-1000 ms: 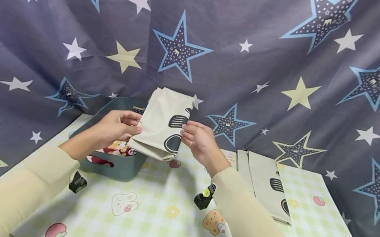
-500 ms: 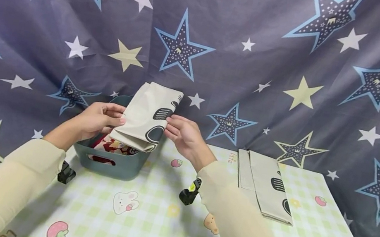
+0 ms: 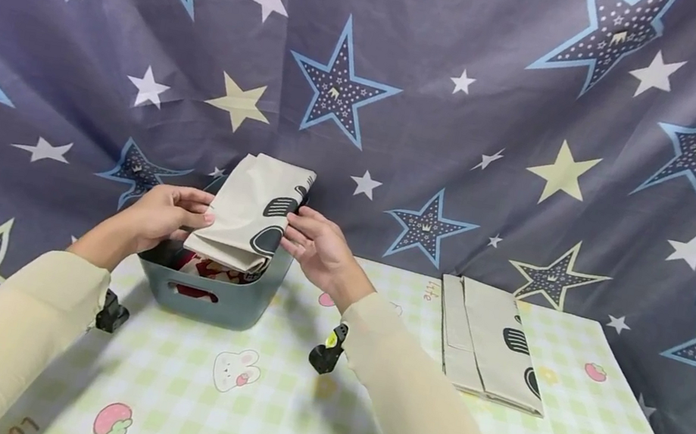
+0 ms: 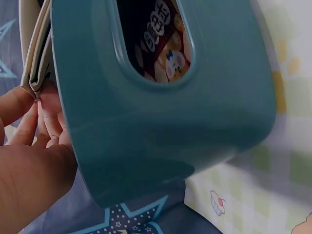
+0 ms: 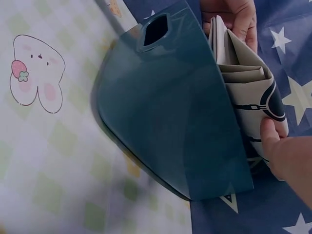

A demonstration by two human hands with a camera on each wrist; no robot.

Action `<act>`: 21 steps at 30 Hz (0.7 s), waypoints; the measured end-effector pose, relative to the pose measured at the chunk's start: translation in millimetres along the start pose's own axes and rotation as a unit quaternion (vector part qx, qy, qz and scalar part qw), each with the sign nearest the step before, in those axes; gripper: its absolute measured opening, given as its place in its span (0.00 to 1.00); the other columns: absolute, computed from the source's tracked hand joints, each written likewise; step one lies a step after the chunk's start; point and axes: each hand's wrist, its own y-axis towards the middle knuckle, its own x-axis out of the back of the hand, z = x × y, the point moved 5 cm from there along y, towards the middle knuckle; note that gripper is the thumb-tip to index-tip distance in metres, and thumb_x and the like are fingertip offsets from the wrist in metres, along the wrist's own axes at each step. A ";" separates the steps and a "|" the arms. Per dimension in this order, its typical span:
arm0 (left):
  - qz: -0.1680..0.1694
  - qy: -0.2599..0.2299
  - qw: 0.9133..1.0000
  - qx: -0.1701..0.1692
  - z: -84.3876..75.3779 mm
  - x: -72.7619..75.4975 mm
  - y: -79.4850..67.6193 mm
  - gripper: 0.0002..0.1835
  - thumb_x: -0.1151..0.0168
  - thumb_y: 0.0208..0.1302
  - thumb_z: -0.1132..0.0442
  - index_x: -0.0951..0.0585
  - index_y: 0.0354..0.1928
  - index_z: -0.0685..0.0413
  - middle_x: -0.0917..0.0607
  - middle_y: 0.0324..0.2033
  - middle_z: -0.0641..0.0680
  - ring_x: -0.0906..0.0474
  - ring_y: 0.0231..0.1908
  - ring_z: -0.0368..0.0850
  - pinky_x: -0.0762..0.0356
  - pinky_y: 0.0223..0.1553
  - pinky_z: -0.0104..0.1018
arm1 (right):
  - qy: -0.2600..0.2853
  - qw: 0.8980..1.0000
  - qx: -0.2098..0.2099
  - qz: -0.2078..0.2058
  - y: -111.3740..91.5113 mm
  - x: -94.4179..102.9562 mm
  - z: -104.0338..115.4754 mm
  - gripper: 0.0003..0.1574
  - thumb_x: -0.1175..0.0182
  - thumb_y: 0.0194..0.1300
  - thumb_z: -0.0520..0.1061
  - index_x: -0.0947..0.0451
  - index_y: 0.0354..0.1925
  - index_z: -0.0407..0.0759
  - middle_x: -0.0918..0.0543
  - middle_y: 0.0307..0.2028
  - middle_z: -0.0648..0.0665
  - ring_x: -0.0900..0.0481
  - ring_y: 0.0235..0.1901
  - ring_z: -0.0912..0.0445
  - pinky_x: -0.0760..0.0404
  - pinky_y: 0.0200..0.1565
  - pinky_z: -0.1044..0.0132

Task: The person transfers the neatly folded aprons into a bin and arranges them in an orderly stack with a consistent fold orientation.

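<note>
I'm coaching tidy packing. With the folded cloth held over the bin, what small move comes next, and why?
Probably lower the folded cloth straight down: both hands, left hand and right hand, hold it upright over the teal bin, its bottom edge at the rim.

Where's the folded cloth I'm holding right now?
In the head view, the folded cloth is left of centre, held between your left hand and right hand, its lower end inside the teal basket.
</note>
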 end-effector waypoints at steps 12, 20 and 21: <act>-0.003 0.034 0.999 0.001 5.0 10.9 -6.6 0.32 0.35 0.72 0.63 0.33 0.72 0.66 0.21 0.53 0.56 0.18 0.39 0.35 0.15 0.41 0.34 | -0.012 1.000 -0.011 0.007 5.7 -4.5 -12.0 0.46 0.45 0.71 0.32 0.53 0.80 0.33 0.43 0.76 0.30 0.46 0.77 0.38 0.40 0.74 0.48; -0.046 0.214 0.975 -0.031 -5.7 21.2 -15.3 0.29 0.36 0.73 0.57 0.29 0.69 0.64 0.22 0.56 0.65 0.19 0.45 0.52 0.16 0.38 0.41 | -0.117 0.991 -0.010 -0.056 8.7 15.5 -8.1 0.44 0.39 0.68 0.35 0.43 0.77 0.34 0.36 0.74 0.33 0.45 0.76 0.40 0.39 0.74 0.49; -0.043 0.217 0.975 -0.031 -6.6 20.6 -16.2 0.29 0.36 0.73 0.57 0.29 0.69 0.63 0.22 0.56 0.65 0.19 0.45 0.53 0.16 0.38 0.42 | -0.116 0.991 -0.010 -0.062 9.1 18.4 -7.9 0.43 0.39 0.68 0.35 0.42 0.77 0.34 0.36 0.74 0.33 0.43 0.76 0.40 0.38 0.73 0.49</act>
